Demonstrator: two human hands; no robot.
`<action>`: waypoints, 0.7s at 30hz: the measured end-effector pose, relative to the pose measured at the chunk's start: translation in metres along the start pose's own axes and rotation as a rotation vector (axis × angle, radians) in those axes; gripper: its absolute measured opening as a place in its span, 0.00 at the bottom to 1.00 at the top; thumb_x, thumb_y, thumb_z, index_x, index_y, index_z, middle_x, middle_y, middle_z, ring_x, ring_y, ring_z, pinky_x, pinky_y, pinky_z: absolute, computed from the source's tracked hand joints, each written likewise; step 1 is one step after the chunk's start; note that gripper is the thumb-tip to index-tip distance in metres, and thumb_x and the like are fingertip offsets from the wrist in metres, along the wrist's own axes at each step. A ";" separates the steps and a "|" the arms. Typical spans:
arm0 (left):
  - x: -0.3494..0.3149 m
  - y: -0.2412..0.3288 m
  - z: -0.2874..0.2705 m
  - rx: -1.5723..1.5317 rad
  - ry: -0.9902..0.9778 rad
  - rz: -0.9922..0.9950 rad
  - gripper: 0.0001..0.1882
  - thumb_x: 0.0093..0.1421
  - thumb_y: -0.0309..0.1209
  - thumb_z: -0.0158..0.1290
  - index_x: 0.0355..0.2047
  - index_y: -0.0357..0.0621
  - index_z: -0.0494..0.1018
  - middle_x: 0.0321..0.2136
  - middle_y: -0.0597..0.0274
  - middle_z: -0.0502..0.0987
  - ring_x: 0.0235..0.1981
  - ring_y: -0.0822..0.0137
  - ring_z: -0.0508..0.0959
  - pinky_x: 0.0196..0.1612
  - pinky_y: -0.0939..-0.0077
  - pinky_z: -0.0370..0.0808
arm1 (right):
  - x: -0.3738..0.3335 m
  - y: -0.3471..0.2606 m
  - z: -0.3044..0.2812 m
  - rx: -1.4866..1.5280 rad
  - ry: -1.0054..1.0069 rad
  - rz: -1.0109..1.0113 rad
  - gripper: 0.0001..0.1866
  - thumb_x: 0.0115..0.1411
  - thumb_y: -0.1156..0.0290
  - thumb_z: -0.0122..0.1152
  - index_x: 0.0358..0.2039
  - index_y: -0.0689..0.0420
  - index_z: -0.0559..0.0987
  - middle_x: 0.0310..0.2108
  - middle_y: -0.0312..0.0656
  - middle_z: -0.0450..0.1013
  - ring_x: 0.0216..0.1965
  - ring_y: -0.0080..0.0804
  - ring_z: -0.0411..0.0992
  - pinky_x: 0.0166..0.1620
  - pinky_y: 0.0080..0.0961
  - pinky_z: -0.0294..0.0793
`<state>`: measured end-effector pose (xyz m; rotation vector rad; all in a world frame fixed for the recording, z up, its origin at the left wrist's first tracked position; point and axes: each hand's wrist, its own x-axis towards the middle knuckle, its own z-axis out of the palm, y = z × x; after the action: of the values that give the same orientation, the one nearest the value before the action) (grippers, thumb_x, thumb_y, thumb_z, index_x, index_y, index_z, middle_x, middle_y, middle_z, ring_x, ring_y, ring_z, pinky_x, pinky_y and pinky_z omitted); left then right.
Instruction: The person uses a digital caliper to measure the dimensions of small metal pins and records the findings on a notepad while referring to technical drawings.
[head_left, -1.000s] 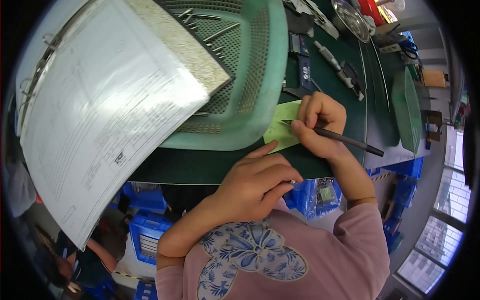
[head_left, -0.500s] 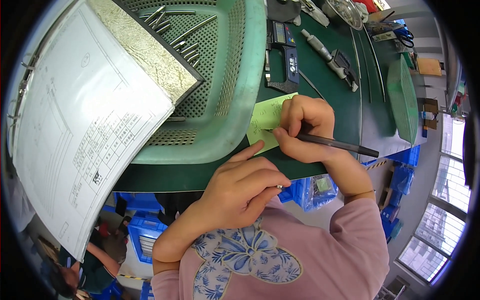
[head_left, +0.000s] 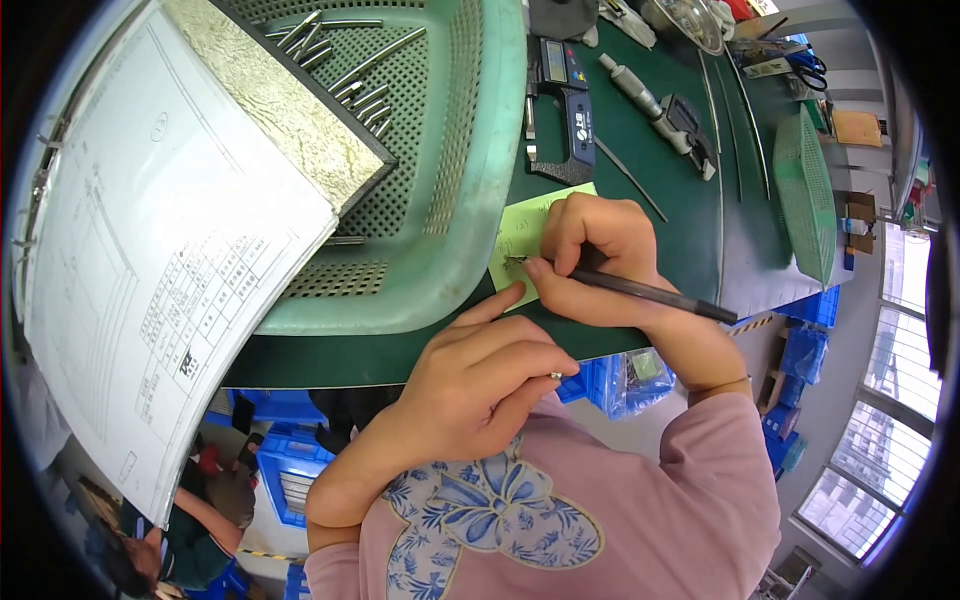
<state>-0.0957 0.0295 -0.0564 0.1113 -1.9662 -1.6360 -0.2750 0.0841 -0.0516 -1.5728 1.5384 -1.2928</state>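
Note:
A dark pen (head_left: 655, 292) is pinched in my right hand (head_left: 600, 260), its tip on a yellow-green note (head_left: 513, 240) that bears handwriting. The note lies on the green table beside the basket, partly covered by my right hand. My left hand (head_left: 490, 375) is at the table's front edge, its index fingertip on the note's near corner. Its other fingers are curled around a small metal pin (head_left: 556, 376); only a shiny end shows, and the rest is hidden. Just beyond the note lies a digital micrometer (head_left: 578, 130).
A pale green perforated basket (head_left: 470, 190) holds metal rods (head_left: 375, 65) and a framed board (head_left: 290, 110). A binder of drawing sheets (head_left: 150, 240) overlaps its left side. Another micrometer (head_left: 660, 115), a thin rod (head_left: 632, 180) and a second green basket (head_left: 805, 200) lie to the right. Someone sits at lower left.
My right hand and the pen have shifted slightly left across the note, uncovering more of the thin rod behind. My left hand keeps its grip and place.

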 end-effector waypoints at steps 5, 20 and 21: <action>0.000 0.001 0.000 0.012 -0.003 -0.008 0.10 0.47 0.19 0.56 0.31 0.43 0.74 0.23 0.65 0.74 0.25 0.64 0.76 0.55 0.53 0.67 | -0.002 -0.003 -0.008 -0.006 0.008 0.039 0.15 0.42 0.86 0.60 0.15 0.56 0.63 0.15 0.33 0.62 0.15 0.16 0.56 0.18 0.16 0.52; 0.001 0.003 -0.002 -0.005 -0.011 -0.038 0.11 0.46 0.19 0.56 0.31 0.44 0.74 0.24 0.66 0.74 0.25 0.64 0.76 0.55 0.55 0.68 | -0.006 -0.008 -0.010 -0.035 -0.110 0.051 0.15 0.40 0.85 0.60 0.14 0.55 0.63 0.12 0.34 0.62 0.13 0.21 0.60 0.17 0.18 0.54; 0.001 0.002 -0.002 -0.008 -0.012 -0.043 0.11 0.46 0.19 0.56 0.31 0.44 0.74 0.24 0.66 0.74 0.25 0.65 0.76 0.55 0.55 0.68 | -0.006 -0.007 -0.010 -0.034 -0.112 0.044 0.15 0.40 0.85 0.60 0.14 0.55 0.63 0.12 0.34 0.62 0.13 0.21 0.60 0.17 0.18 0.54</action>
<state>-0.0953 0.0282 -0.0535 0.1415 -1.9789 -1.6750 -0.2807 0.0932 -0.0427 -1.5954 1.5244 -1.1401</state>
